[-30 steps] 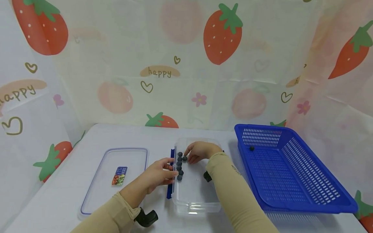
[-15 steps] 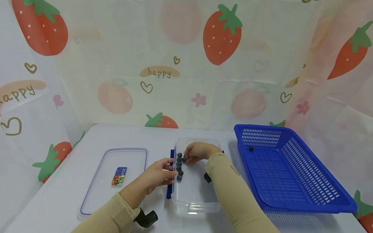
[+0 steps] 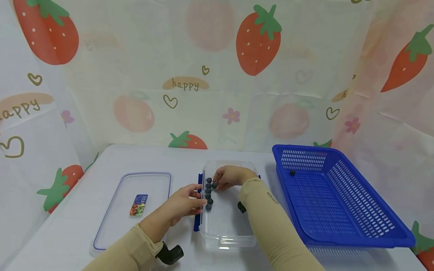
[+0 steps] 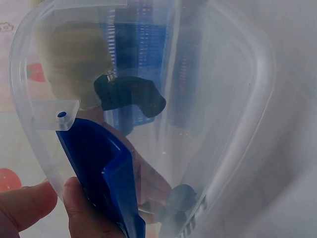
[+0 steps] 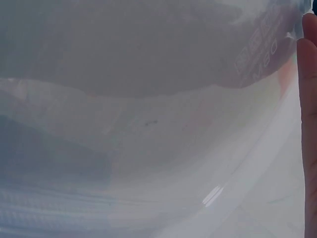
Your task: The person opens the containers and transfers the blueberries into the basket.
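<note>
A clear plastic box with blue latches stands mid-table in the head view. My left hand grips its left wall. Up close in the left wrist view, thumb and finger sit on either side of the rim beside a blue latch. Several small dark balls form a row along the inside of that wall. My right hand reaches into the box and pinches another dark ball beside the row's far end. Only a fingertip of that hand shows in the right wrist view.
A blue perforated basket stands on the right with one dark ball at its far end. To the left lies a clear lid with a blue seal and a colourful label. A strawberry-print cloth hangs behind the table.
The right hand's fingers have drawn in a little at the ball. The left hand and the row of balls hold their places.
</note>
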The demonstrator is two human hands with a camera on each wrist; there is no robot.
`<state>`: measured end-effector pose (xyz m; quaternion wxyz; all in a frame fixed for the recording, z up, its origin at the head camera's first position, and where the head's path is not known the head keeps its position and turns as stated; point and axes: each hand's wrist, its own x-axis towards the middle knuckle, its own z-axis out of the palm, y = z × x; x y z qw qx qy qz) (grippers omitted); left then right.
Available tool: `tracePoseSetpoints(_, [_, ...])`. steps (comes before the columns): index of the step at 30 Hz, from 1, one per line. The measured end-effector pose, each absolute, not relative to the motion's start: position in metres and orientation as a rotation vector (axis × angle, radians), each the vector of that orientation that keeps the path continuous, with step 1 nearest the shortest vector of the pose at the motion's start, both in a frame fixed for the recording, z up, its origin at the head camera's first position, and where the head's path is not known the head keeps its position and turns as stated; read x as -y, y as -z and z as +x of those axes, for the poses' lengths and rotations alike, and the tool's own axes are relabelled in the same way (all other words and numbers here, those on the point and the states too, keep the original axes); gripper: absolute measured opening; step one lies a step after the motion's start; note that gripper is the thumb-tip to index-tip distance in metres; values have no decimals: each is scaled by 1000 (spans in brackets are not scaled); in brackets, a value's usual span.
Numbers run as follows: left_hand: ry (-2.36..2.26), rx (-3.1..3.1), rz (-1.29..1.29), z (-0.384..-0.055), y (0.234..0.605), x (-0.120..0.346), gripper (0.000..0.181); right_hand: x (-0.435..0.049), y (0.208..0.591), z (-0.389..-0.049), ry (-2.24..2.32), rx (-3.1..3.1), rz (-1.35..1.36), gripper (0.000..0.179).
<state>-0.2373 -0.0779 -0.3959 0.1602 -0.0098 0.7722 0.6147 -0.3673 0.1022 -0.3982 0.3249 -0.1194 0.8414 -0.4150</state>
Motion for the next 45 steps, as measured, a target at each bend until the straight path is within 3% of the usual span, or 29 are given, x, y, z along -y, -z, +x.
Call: tracePoseSetpoints(45, [-1755,-2219,-13,-234,392,77,59,-104,397,-367,1103,-2204,-395,13])
